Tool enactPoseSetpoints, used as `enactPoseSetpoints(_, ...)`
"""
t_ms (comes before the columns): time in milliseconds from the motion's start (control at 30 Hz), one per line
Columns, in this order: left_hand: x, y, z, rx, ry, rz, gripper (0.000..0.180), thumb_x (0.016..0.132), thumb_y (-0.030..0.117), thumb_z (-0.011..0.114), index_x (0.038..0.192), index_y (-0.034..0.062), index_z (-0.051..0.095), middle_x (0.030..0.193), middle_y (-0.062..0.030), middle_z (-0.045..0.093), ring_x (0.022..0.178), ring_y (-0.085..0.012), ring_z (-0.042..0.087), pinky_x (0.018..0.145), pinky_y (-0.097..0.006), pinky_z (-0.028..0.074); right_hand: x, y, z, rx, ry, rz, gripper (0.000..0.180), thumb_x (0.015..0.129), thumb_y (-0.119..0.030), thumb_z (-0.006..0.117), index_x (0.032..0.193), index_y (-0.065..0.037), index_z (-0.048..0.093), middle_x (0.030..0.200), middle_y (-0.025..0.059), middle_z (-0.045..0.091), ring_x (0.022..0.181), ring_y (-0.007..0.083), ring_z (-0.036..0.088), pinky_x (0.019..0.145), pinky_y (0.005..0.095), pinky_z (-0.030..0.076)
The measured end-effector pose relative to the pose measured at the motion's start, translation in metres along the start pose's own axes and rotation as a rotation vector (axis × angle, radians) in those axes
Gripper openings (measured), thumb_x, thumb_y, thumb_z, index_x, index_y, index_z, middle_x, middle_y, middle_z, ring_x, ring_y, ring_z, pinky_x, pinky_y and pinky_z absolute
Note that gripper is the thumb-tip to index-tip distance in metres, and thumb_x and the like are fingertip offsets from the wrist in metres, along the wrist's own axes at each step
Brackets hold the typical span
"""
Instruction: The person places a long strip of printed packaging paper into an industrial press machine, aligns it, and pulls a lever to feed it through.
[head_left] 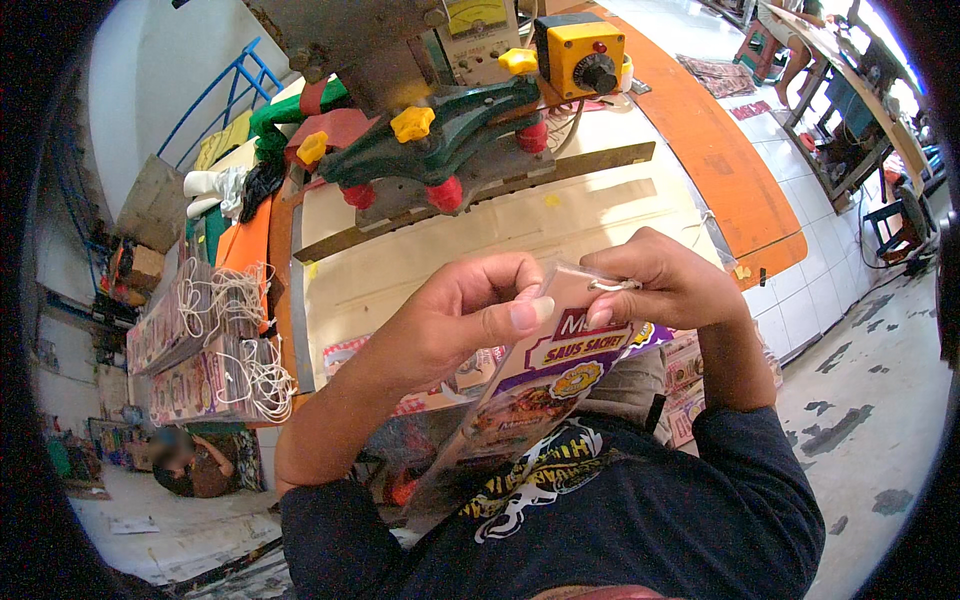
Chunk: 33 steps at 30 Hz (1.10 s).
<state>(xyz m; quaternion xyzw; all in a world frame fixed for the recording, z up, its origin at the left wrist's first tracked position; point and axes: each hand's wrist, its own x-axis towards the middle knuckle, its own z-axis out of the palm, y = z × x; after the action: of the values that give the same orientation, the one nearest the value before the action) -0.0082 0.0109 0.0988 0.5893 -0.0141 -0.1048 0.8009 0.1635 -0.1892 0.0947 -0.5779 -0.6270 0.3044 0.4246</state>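
A long printed plastic pouch [545, 385], purple, red and cream with food pictures, hangs slanted before my chest. My left hand [470, 312] is closed at its top left corner, thumb and forefinger pinched together. At the top right my right hand [672, 282] grips the pouch, with the thumb on the printed front. A short white cord [612, 286] comes out near the top edge beside the right fingers. Further printed pouches [470, 372] lie below my left wrist, partly hidden by my arm.
Beyond my hands stands a machine with a green clamp frame [430, 140], yellow knobs, red feet and a metal bar [480, 200] across the cream work surface [400, 250]. A yellow dial box [585, 60] sits behind. Corded pouch stacks [215, 375] are at left; a person [195, 465] sits lower left.
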Motion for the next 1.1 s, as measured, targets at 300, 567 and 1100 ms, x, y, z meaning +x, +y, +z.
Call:
enactPoseSetpoints(300,-0.019,0.018,0.0,-0.075,0.026,0.261,0.028,0.099,0.027,0.061,0.089,0.0095,0.042,0.079,0.0004,0.045,0.062,-0.0118,0.046,0.063,-0.031,0.046,-0.009,0.02,-0.002,0.038,0.047,0.006,0.024,0.094,-0.023,0.069,0.099,0.0,0.066,0.083,0.0157,0.067,0.073,0.027,0.065,0.067,0.0369,0.049)
enactPoseSetpoints(567,-0.095,0.075,-0.039,-0.017,0.29,0.454,0.027,0.099,0.022,0.061,0.091,0.0102,0.038,0.077,0.0025,0.036,0.052,-0.0046,0.03,0.049,-0.023,0.03,-0.058,0.074,-0.036,0.191,0.602,0.19,0.035,0.1,-0.03,0.061,0.11,0.002,0.067,0.096,0.0028,0.068,0.085,0.01,0.062,0.075,0.0268,0.052)
enactPoseSetpoints(1100,-0.543,0.15,-0.284,0.176,1.492,1.039,0.022,0.102,0.008,0.052,0.083,0.0052,0.041,0.076,-0.0016,0.03,0.065,-0.0135,0.029,0.062,-0.029,0.028,-0.297,0.183,-0.182,0.383,1.089,0.175,0.048,0.106,-0.034,0.051,0.138,0.001,0.054,0.133,0.0085,0.06,0.123,0.0167,0.056,0.106,0.0317,0.044)
